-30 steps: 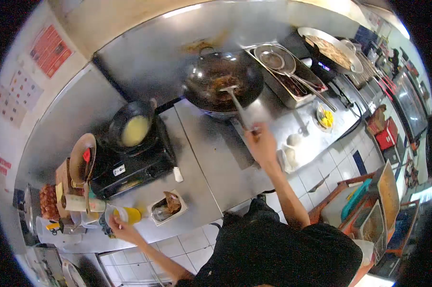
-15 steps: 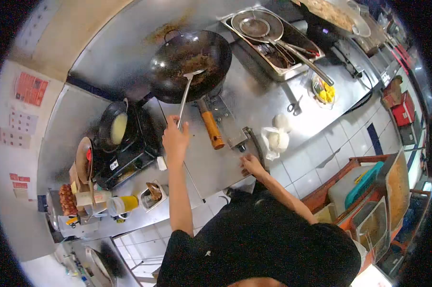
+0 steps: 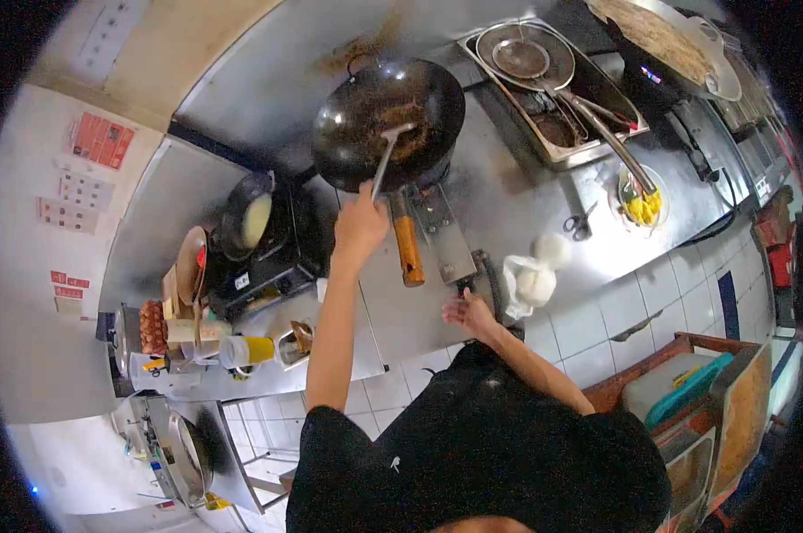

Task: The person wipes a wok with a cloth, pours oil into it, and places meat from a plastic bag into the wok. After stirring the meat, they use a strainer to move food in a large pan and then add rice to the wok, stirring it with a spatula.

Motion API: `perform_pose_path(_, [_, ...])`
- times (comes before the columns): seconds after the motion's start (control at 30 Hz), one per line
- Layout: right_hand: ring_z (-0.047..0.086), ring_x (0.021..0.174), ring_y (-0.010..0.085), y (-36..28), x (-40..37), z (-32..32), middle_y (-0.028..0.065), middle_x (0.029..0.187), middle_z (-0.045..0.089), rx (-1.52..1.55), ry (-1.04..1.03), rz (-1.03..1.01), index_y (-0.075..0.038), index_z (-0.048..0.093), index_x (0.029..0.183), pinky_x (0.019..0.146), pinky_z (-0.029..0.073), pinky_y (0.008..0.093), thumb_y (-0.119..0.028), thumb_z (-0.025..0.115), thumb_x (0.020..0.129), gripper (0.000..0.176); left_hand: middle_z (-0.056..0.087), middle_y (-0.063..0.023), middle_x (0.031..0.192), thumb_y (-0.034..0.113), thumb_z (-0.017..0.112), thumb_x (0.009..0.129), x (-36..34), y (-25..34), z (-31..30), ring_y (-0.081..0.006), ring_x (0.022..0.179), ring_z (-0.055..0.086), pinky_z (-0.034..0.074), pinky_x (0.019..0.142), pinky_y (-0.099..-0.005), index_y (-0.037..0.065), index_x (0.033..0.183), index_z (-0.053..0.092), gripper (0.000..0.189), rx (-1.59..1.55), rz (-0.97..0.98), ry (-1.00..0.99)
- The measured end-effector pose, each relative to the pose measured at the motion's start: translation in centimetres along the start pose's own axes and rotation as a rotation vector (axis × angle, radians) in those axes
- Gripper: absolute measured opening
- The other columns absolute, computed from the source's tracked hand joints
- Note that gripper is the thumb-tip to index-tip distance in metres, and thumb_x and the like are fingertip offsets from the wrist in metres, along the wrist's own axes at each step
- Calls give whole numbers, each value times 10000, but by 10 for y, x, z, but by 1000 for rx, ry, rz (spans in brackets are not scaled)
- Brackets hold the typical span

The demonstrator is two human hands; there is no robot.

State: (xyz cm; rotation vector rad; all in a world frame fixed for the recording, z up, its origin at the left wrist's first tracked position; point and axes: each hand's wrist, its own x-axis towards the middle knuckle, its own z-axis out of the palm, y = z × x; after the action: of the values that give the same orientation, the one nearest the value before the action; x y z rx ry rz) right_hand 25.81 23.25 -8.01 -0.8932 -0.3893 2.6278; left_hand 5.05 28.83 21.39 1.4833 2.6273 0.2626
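My left hand (image 3: 361,233) is closed around the handle of a metal spatula (image 3: 384,167), whose blade rests inside a dark wok (image 3: 337,133). Brown residue coats the wok's bottom. The wok sits on a burner at the back of the steel counter, and its wooden handle (image 3: 408,253) points toward me. Beside that handle is the burner's metal control box (image 3: 450,249). At its front knob (image 3: 464,286) is my right hand (image 3: 472,316), fingers apart and thumb close to the knob; whether the thumb touches it I cannot make out.
A smaller pan (image 3: 233,213) with pale liquid stands on a black stove at left. Rightward are a white cloth bundle (image 3: 535,286), scissors (image 3: 581,224), a bowl of yellow pieces (image 3: 643,209), and a steel tray (image 3: 557,160) bearing strainers. A yellow-labelled tub (image 3: 248,350) is at lower left.
The view has shifted, so the counter appears farther right. My left hand has moved forward toward the wok with the spatula. My right hand's fingers have spread from a more curled pose near the knob.
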Motion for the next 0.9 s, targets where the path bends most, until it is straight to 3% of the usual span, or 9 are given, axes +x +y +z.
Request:
perform_pose_path(0.07, [589,881,286,-5,-8,6,180,1011,571,73,-1,132,-52,425,1140,787,492,420,-543,389,928,535,627,-267,875,196,495,856,-23,-16,-4,-453,843,597,476,777,-504,157,1251,481,397,56,-38,-20])
perform_pose_path(0.2, [617,809,294,1,3,-1,179,985,611,38,5,32,-65,436,1173,722,507,439,-582,412,902,584,633,-246,839,186,507,851,-34,-42,-29,-446,798,605,483,743,-506,186,1260,474,411,35,15,-41])
perform_pose_path(0.33, [611,827,291,2,5,4,148,947,596,-12,87,66,-73,450,1165,746,496,460,-580,411,904,571,632,-240,829,188,521,847,5,-59,-8,-438,792,606,478,740,-512,197,1214,515,368,-59,83,152])
perform_pose_path(0.4, [604,832,283,6,0,1,143,974,594,-186,49,97,-73,489,1116,734,504,449,-550,473,890,528,631,-240,825,190,536,839,20,-63,3,-432,804,604,474,750,-512,200,1199,528,360,-116,106,114])
perform_pose_path(0.5, [600,811,280,-23,-31,32,142,972,594,-237,-9,105,-77,511,1071,710,503,435,-508,487,900,465,641,-220,859,219,495,868,-13,-83,-49,-433,804,604,479,755,-506,167,1192,536,331,-84,128,-50])
perform_pose_path(0.6, [585,781,255,-47,-48,64,100,881,578,-214,187,8,-57,496,1045,723,497,429,-426,433,933,391,646,-212,878,218,503,865,-6,-116,-66,-431,813,605,481,761,-498,174,1212,539,352,-50,225,19])
perform_pose_path(0.7, [575,755,254,-31,-36,48,105,867,568,-83,288,-13,-56,496,1020,697,494,417,-390,432,925,353,648,-206,892,213,517,853,29,-105,-30,-424,828,605,483,764,-493,171,1208,552,359,-146,151,82])
perform_pose_path(0.8, [570,761,247,-28,-37,50,112,880,567,70,398,57,-60,502,966,681,489,406,-367,433,924,318,645,-204,906,217,533,842,19,-93,-24,-420,846,602,478,773,-490,179,1192,570,354,-176,240,105])
perform_pose_path(0.9, [563,660,192,-48,-71,82,78,763,570,-382,471,-96,-49,510,914,612,488,323,-338,462,926,293,640,-198,937,205,570,827,-7,-116,-65,-396,880,603,474,798,-460,200,1169,597,344,-181,235,-16])
